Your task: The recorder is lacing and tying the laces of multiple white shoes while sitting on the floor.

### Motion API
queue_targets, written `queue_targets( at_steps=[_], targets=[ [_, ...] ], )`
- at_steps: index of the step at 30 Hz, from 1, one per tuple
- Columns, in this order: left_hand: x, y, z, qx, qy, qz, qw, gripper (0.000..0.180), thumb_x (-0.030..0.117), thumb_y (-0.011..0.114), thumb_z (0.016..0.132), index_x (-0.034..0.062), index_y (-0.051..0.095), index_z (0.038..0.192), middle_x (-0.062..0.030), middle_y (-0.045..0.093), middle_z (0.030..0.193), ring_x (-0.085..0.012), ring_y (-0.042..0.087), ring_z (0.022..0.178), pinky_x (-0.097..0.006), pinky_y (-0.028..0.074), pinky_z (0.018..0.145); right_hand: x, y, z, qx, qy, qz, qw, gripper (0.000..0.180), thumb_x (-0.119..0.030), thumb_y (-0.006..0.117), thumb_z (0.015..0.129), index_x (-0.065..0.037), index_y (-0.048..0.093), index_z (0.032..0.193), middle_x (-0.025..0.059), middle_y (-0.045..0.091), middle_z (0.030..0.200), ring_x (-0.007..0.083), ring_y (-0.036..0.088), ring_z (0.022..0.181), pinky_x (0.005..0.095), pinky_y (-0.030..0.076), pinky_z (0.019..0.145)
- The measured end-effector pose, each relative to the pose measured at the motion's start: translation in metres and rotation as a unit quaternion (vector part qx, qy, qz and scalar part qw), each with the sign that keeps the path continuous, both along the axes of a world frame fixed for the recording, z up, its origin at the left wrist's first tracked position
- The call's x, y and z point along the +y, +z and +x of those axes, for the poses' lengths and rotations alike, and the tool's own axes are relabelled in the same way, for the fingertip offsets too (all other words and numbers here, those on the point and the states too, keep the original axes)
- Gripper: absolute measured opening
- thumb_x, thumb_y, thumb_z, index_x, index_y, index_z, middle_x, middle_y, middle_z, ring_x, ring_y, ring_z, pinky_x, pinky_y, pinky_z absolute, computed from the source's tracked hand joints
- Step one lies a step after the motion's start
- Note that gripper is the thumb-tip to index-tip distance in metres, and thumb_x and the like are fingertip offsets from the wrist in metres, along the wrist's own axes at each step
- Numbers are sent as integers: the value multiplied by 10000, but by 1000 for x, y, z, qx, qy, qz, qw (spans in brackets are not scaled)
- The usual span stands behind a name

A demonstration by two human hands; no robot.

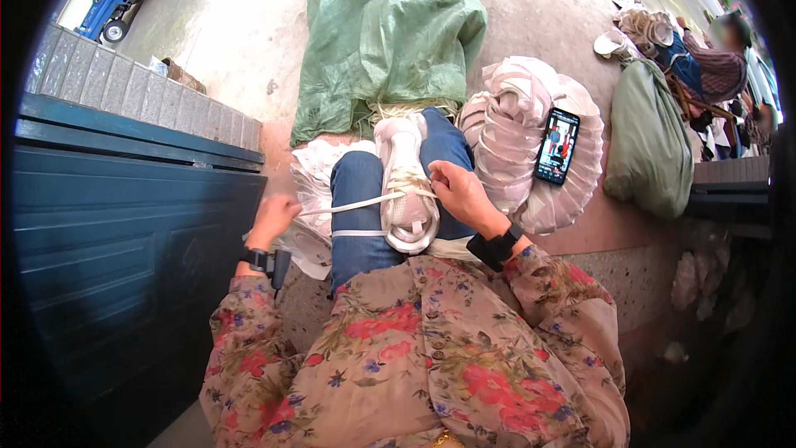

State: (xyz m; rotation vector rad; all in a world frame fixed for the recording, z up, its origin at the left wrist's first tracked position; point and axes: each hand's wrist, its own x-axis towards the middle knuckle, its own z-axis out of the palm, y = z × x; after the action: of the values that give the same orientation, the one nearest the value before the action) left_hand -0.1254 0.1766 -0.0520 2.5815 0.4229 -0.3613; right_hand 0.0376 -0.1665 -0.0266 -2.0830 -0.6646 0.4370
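I wear a tan blouse (385, 394) printed with red blooms, small blue flowers and olive-green leaves; its loose sleeves (249, 365) match, and small round buttons (428, 362) run down my front. My jeans (356, 187) are blue denim. A black strap with a boxy module circles my left wrist (259, 260), another my right wrist (502, 243).

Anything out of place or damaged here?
One oddity: the lit phone lies on the stack of pale shoes to the right of the shoe between the legs, an unsteady-looking spot. I see no spill or damage.
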Motion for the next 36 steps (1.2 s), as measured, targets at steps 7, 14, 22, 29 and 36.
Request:
queue_targets(
  at_steps=[7,14,22,29,36],
  targets=[
    [-130,34,93,-274,-127,-99,948,94,108,618,733,34,618,791,-119,591,766,-292,550,783,-343,409,740,9,-8,1,-37,16,-6,999,228,-90,525,760,-30,562,977,146,599,835,326,571,788,405,441,654],
    [-154,34,115,-233,-243,-40,941,65,68,624,692,22,586,721,-124,585,744,-299,525,758,-363,419,682,2,-10,-10,-48,-29,23,998,190,-63,506,747,-28,600,909,177,609,814,342,584,772,424,456,676],
    [-163,43,113,-306,-339,188,869,101,64,537,637,46,461,703,-87,444,671,-229,473,676,-312,419,589,4,-15,-12,-82,-45,-9,996,185,-161,544,780,-48,598,915,143,616,799,328,587,743,409,445,625],
    [-167,37,109,-344,-348,178,854,102,89,539,654,52,507,744,-69,474,686,-205,491,694,-285,428,586,13,-9,-10,-79,-27,-53,995,154,-174,515,800,-62,584,879,121,611,808,310,585,761,433,432,648],
    [-165,40,109,-302,-340,172,874,74,82,538,660,60,523,729,-55,483,688,-211,498,705,-304,432,605,15,-24,-10,-181,-7,-45,982,64,-104,529,767,-42,522,781,120,570,693,307,576,660,396,458,575]
  ],
)
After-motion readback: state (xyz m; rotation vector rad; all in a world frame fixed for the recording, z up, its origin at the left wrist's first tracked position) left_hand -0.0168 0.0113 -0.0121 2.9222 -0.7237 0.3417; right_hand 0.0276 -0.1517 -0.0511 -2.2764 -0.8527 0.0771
